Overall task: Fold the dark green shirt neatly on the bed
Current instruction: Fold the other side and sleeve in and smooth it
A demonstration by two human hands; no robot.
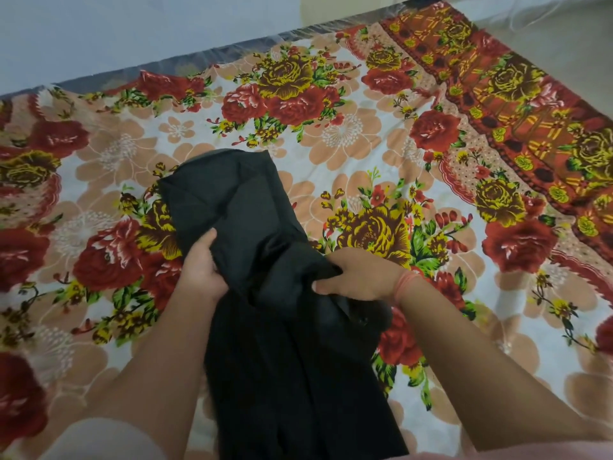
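Note:
The dark green shirt [265, 293], nearly black in this light, lies bunched in a long strip down the middle of the bed [348, 154]. Its far end rests crumpled on the floral sheet, and its near end runs down towards my body. My left hand [202, 270] grips the shirt's left edge with the thumb on top. My right hand [358, 277], with a pink thread round the wrist, clutches a fold on the shirt's right side. Both hands hold the cloth slightly raised at its middle.
A floral sheet in red, yellow and peach covers the bed, with an orange patterned border [497, 104] along the right. The bed's far edge [199, 51] meets a pale wall. Bare floor [564, 28] shows at the top right.

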